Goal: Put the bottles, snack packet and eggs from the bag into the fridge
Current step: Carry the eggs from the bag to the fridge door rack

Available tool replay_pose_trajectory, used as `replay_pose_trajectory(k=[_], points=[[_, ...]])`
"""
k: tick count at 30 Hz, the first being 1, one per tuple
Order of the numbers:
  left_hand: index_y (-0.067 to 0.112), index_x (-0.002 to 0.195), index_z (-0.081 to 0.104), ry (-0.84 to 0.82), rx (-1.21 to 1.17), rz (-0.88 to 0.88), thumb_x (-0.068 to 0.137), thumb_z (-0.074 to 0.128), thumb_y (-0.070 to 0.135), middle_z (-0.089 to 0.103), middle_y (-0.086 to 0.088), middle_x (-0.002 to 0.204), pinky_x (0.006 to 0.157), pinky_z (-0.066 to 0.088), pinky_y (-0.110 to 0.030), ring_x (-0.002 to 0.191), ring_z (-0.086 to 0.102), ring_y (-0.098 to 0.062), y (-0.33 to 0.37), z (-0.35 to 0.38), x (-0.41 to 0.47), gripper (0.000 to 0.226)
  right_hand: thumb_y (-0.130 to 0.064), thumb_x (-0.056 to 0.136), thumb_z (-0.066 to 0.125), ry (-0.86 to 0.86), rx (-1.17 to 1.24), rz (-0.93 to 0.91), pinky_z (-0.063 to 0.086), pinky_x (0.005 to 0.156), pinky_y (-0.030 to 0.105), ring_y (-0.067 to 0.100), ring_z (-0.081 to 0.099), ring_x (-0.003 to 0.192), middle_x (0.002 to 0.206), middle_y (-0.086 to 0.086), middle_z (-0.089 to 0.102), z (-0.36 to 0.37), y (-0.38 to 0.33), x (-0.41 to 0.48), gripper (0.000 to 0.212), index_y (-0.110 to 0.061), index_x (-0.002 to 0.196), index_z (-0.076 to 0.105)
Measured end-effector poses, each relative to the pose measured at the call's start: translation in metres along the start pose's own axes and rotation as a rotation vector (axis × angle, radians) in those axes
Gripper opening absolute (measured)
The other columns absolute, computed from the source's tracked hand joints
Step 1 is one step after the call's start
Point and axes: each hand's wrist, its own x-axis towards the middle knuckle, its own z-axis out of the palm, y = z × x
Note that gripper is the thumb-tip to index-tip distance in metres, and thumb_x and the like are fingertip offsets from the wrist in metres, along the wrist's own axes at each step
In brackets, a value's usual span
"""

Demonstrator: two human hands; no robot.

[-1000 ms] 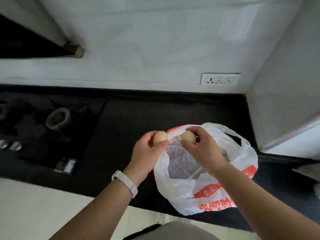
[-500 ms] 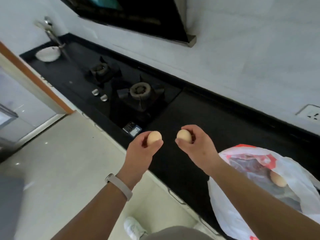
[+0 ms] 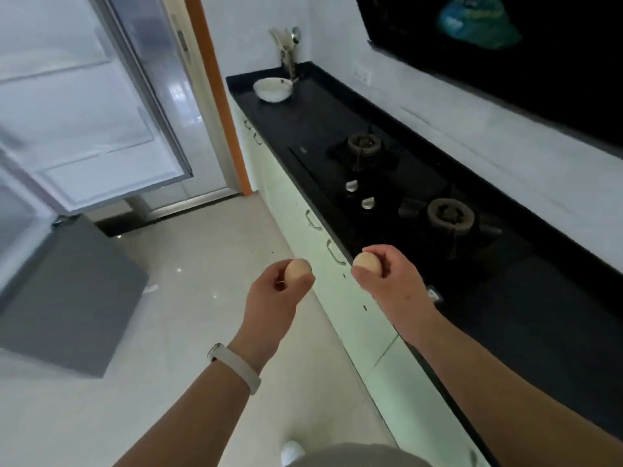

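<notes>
In the head view, the left hand [image 3: 276,291] is closed around one egg [image 3: 298,269] over the pale floor [image 3: 188,298], and the right hand [image 3: 387,281] grips a second egg [image 3: 367,262] just above the front edge of the black tabletop [image 3: 539,315]. The two eggs are held near each other, not touching. A white band [image 3: 236,365] circles the left wrist. On the tabletop sit a two-burner hob [image 3: 404,197] and, at the far end, a white bowl [image 3: 272,90] beside a utensil holder [image 3: 288,59]. To the left the fridge door [image 3: 84,123] stands open, with bare floor between it and the hands. Compared with half a second ago, the plastic bag has dropped out of sight and the fridge has come into view.
</notes>
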Motion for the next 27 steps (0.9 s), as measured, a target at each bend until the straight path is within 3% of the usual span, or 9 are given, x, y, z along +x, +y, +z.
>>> replay_pose_trajectory(k=[4,11,23,27], points=[[0.027,0.112,0.068,0.116,-0.04,-0.01,0.086,0.074,0.026,0.07,0.004,0.101,0.071,0.05,-0.023,0.087,0.065,-0.015,-0.005,-0.07,0.029,0.027,-0.026,0.078,0.076,-0.087,0.049,-0.034,0.055,0.077,0.03,0.015,0.065,0.088,0.098,-0.005,0.067,0.07,-0.025,0.034,0.03,-0.029,0.104,0.063],[0.026,0.113,0.067,0.271,-0.072,-0.046,0.085,0.075,0.028,0.07,0.005,0.103,0.081,0.058,-0.031,0.094,0.067,-0.017,-0.015,-0.144,0.073,0.029,-0.025,0.077,0.076,-0.204,0.102,-0.05,0.059,0.082,0.041,0.018,0.066,0.088,0.096,-0.006,0.067,0.153,-0.059,0.082,0.027,-0.033,0.099,0.063],[0.029,0.109,0.068,0.422,-0.075,-0.042,0.084,0.076,0.029,0.071,0.004,0.102,0.083,0.059,-0.035,0.094,0.068,-0.017,0.0,-0.178,0.2,0.027,-0.024,0.082,0.073,-0.425,0.08,-0.093,0.05,0.064,0.024,0.011,0.061,0.079,0.098,-0.005,0.066,0.248,-0.089,0.217,0.027,-0.029,0.106,0.062],[0.027,0.112,0.068,0.492,-0.06,-0.06,0.084,0.077,0.029,0.071,0.003,0.103,0.083,0.059,-0.037,0.094,0.068,-0.018,0.015,-0.189,0.257,0.029,-0.023,0.081,0.074,-0.486,0.094,-0.094,0.051,0.065,0.022,0.013,0.062,0.08,0.098,-0.003,0.066,0.274,-0.106,0.279,0.027,-0.027,0.105,0.062]])
